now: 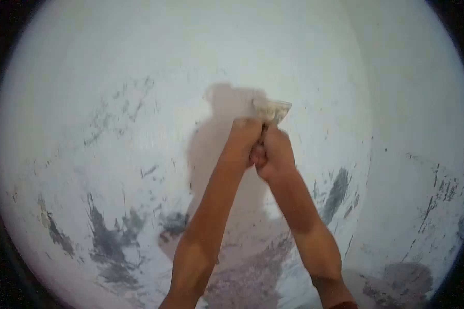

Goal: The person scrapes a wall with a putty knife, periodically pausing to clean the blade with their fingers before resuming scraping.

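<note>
Both arms reach up and forward, and the hands meet near the middle of the view. My right hand (278, 149) is closed around the handle of a putty knife, whose wide, stained blade (272, 109) points up at the wall (304, 56). My left hand (246, 135) is closed too, pressed against the right one at the same handle. The fingers cover most of the handle. The blade's top edge is at or close to the white surface; whether it touches cannot be made out.
Grey bare patches (111, 234) mark the lower left of the wall, with a further dark patch (337, 193) right of my arms. A corner runs down at the right, where a second wall (423, 134) begins. My shadow (211, 141) falls around the hands.
</note>
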Demonstrator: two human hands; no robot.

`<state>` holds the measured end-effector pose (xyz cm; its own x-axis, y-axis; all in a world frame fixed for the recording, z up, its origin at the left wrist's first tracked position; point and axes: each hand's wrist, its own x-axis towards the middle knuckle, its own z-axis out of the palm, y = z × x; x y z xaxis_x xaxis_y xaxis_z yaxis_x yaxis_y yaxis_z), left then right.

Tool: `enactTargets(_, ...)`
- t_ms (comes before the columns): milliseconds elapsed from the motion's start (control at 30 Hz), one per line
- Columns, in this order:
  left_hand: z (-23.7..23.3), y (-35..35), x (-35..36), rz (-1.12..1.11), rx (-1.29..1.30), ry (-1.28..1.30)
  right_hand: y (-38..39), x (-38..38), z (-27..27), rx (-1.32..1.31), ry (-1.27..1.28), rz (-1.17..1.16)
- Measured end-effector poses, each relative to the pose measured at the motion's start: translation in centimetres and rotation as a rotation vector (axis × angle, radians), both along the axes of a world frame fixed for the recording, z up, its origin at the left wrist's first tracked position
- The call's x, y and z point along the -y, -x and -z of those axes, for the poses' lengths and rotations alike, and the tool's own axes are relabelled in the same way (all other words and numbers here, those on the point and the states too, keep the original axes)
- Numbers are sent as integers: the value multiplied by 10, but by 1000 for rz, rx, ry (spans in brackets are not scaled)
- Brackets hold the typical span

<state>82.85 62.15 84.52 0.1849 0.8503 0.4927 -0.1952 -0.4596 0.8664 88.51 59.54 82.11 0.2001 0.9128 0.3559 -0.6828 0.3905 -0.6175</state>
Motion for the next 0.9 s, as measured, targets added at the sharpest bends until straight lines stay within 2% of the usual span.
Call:
enactTargets(133, 3, 8, -2, -4, -64, 1, 8, -1, 7, -5, -31, 17)
enactTargets(167, 0, 8, -2, -67, -111, -12, 9, -2, 6, 48, -15, 48)
enactTargets(200, 2, 10, -1, -130, -154, -12, 12, -3, 4, -16, -33, 14)
enactTargets(433, -6, 11, -2, -35, -128, 11, 11, -7, -3, -39, -8, 40)
enactTargets(533, -10, 12, -2, -126, -213, -22, 11, -3, -5, -50, -51, -25)
enactTargets(600, -6, 14, -10, -21, -142, -59, 17, -11, -4, -65, -42, 17)
enactTargets(900, -13, 17, -2, -108, -260, 5, 20, -12, -2, -130, -94, -37)
